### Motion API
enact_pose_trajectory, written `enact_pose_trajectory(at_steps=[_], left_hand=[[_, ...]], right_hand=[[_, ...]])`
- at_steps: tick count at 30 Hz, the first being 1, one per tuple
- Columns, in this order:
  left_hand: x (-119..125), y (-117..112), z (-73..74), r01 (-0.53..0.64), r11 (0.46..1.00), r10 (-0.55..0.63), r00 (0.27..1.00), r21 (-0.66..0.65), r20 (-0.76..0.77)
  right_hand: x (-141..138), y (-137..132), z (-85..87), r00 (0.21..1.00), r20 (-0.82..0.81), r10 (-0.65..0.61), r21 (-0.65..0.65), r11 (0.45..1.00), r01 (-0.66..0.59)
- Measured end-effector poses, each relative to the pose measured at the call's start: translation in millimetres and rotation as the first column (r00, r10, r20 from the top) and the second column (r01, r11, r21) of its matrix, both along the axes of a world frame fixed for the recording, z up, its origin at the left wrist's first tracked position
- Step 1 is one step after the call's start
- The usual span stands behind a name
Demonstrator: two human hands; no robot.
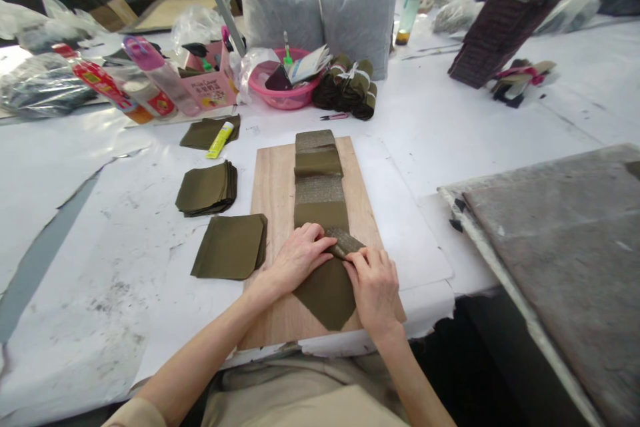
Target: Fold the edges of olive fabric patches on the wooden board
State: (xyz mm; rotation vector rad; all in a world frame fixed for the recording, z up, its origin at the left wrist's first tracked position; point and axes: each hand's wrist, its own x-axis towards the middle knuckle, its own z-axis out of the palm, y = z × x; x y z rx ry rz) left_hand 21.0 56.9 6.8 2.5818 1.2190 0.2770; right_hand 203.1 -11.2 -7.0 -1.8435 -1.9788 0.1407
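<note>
An olive-green fabric piece (327, 297) lies on a wooden board (273, 173), its lower end coming to a blunt point. My left hand (303, 255) pinches the piece's upper edge at the left. At the right of that same edge, my right hand (375, 280) grips it between thumb and fingers. Between the hands the edge is folded over, showing a greyer, speckled underside. Beyond them a row of overlapping olive fabric pieces (320, 213) runs up the board, with plain and speckled bands alternating. Left of the board sits a small stack of cut fabric pieces (227, 247).
Farther left are a thicker fabric stack (205, 188) and a yellow tube (220, 140) lying on fabric. At the back stand a pink basket (285, 99), bundled olive rolls (350, 83), a pink box (213, 83) and bottles. A grey padded board (555, 240) is at right.
</note>
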Motion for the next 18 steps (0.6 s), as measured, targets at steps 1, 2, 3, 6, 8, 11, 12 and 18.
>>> enact_pose_trajectory(at_steps=[1,2,3,6,8,11,12,18], left_hand=[[0,0,0.6,-0.001,1.0,0.001,1.0,-0.001,-0.001],[0,0,1.3,-0.001,1.0,0.001,1.0,-0.001,-0.001],[1,0,1.9,0.0,1.0,0.0,1.0,-0.003,0.001],[3,1,4.0,-0.003,1.0,0.003,1.0,-0.008,0.016],[4,1,5.5,-0.014,1.0,0.015,1.0,-0.009,0.022],[6,2,8.0,0.006,1.0,-0.007,1.0,0.018,0.015],[6,2,8.7,0.032,0.999,-0.032,0.999,0.038,0.009],[5,8,9.5,0.143,0.988,-0.141,0.989,0.057,-0.043]], right_hand=[[0,-1,0.5,1.0,0.007,0.009,0.012,1.0,-0.009],[0,-2,1.1,1.0,0.014,0.019,0.023,1.0,-0.02],[-1,-3,1.5,0.999,0.019,0.034,0.031,0.999,-0.034],[-1,-6,1.3,0.997,0.011,0.08,0.046,0.996,-0.08],[-1,-7,-0.1,0.995,-0.003,0.102,0.052,0.993,-0.101],[-1,-7,-2.1,0.994,-0.025,0.109,0.071,0.992,-0.107],[-1,-7,-2.3,0.993,-0.031,0.113,0.078,0.991,-0.111],[10,-9,-0.3,0.998,-0.018,0.062,0.039,0.997,-0.061]])
